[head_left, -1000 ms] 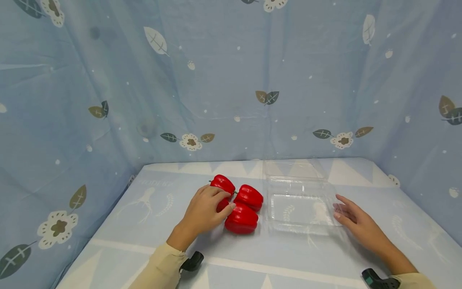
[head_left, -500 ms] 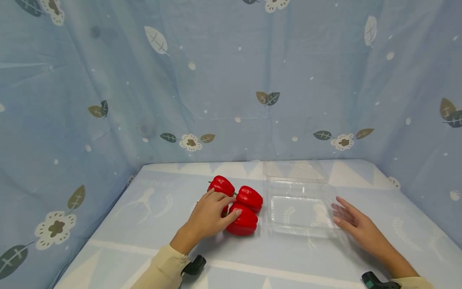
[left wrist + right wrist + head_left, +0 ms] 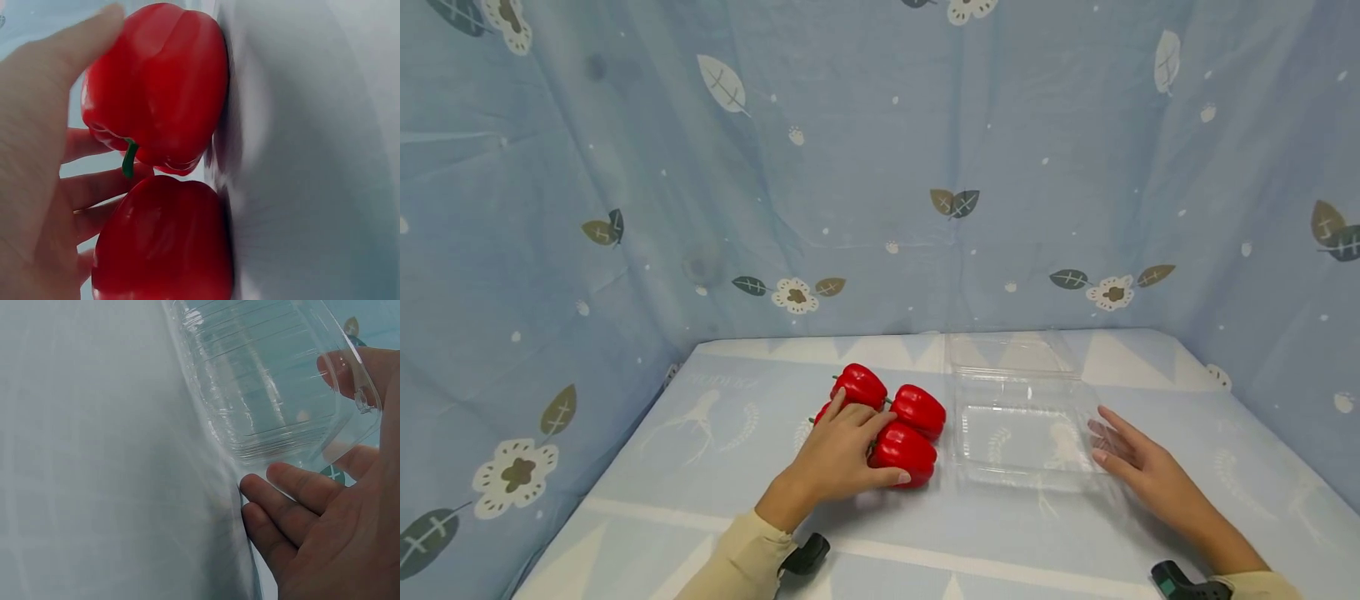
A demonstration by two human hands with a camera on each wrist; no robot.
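Note:
Several red bell peppers lie clustered left of the table's middle. My left hand spreads over them, its thumb along the near side of the front bell pepper and other fingers reaching over its far side. In the left wrist view, the thumb overlaps a green-stemmed bell pepper, with fingers behind it. The rear bell pepper and right bell pepper sit just beyond; another is mostly hidden by the hand. My right hand rests at the right side of a clear hinged plastic container, fingers loosely extended.
The container's clear lid lies folded back toward the rear curtain. A pale patterned cloth covers the table. Curtains close in the back and both sides.
My left hand has shifted slightly right and toward me. Its thumb has moved from the front bell pepper's top down to its near side. The right hand stays almost still.

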